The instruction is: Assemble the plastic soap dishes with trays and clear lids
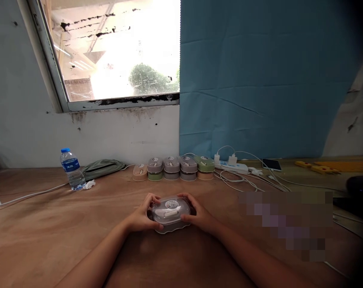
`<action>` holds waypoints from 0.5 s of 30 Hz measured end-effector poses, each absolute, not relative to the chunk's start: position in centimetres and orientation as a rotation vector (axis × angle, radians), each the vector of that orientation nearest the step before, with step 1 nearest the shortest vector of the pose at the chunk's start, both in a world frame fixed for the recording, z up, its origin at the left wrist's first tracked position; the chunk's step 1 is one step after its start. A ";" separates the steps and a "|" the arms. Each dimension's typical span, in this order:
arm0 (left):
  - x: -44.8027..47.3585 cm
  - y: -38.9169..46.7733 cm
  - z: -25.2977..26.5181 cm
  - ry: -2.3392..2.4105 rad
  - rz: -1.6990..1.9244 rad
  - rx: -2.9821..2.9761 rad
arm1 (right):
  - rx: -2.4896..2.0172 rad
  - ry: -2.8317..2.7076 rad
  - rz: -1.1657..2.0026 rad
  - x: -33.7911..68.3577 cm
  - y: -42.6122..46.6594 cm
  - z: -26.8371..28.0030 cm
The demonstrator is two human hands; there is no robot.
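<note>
A grey oval lidded box [171, 218] with a clear-looking, shiny top and a round sticker stands on the wooden table in front of me. Wrapped about its left side is my left hand [144, 215], thumb low at the front and fingers at the back edge. My right hand [198, 215] grips the opposite side, its thumb resting on the front of the lid. Behind it, along the wall, stand stacked boxes of the same kind: a green-and-grey stack [155, 169], grey stacks [171, 168], a green-topped stack [205, 167] and a single tan box [140, 172].
At the left a water bottle [71, 170] stands beside a grey-green pouch [102, 169] and a crumpled tissue [89, 184]. To the right lie a power strip [235, 167] with white cables, a phone [271, 164] and yellow tools [318, 169]. A blurred patch covers the right foreground.
</note>
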State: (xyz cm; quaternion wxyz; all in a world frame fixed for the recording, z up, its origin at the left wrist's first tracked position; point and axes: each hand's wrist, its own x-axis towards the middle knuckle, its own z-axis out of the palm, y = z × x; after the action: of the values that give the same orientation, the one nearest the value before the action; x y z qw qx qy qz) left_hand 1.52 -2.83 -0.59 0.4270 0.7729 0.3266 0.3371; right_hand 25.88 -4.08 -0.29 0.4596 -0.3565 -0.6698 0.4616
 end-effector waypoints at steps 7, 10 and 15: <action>1.5 -3.0 0.0 0.822 0.807 1.865 | -0.885 -1.877 0.958 26.4 -4.0 -0.4; 1.5 -3.0 0.0 0.759 0.779 1.814 | -0.890 -1.906 0.966 26.6 -4.0 0.0; 1.4 -2.9 -0.2 0.672 0.770 1.776 | -0.911 -1.901 0.944 26.7 -3.8 0.1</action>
State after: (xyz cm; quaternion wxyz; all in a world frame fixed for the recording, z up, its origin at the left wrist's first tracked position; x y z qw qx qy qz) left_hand 1.40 -2.89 -0.21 0.5196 0.7406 0.2801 0.3211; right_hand 26.66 -3.83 0.06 0.4039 -0.3608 -0.7530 0.3739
